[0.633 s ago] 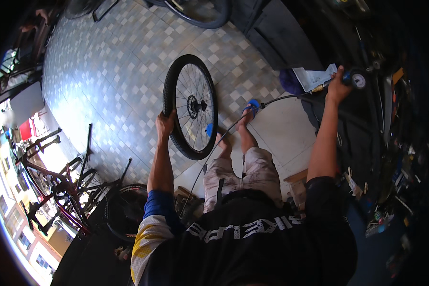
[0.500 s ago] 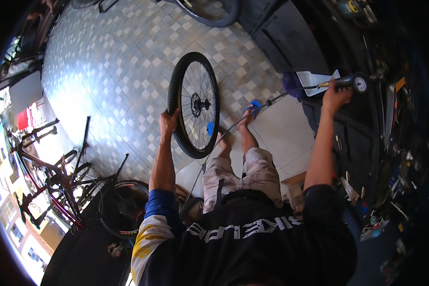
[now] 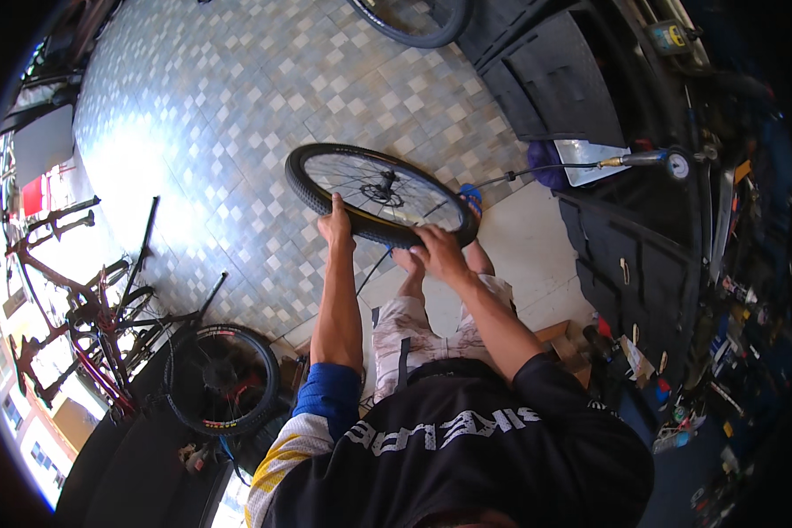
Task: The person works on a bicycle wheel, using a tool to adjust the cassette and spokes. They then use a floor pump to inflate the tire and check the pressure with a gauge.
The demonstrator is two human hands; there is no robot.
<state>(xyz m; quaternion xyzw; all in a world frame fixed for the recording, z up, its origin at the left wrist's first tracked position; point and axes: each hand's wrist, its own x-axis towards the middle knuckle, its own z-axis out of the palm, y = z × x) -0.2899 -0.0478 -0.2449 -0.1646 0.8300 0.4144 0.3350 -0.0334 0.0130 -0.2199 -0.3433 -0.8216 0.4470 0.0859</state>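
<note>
A bicycle wheel (image 3: pixel 414 231) with a black knobby tyre, thin spokes and a hub with a disc rotor (image 3: pixel 382 189) is held tilted in front of my legs. My left hand (image 3: pixel 336 227) grips the tyre at its near left side, thumb up along the rim. My right hand (image 3: pixel 442 255) is closed on the near right part of the same tyre. Off to the right, out of both hands, rests a tyre inflator (image 3: pixel 647 159) with a round gauge (image 3: pixel 678 165). Its black hose (image 3: pixel 546 167) runs left and passes out of sight behind the wheel.
Black cabinets (image 3: pixel 629 255) and a bench cluttered with tools stand along the right. Bicycle frames (image 3: pixel 88 304) and another wheel (image 3: pixel 223 378) are at the left. A further tyre (image 3: pixel 422 37) lies at the far edge of the tiled floor (image 3: pixel 238 114).
My right hand has let go of the inflator at the right and come over to the wheel. The wheel has swung from nearly upright to a flatter tilt, my left hand still on it.
</note>
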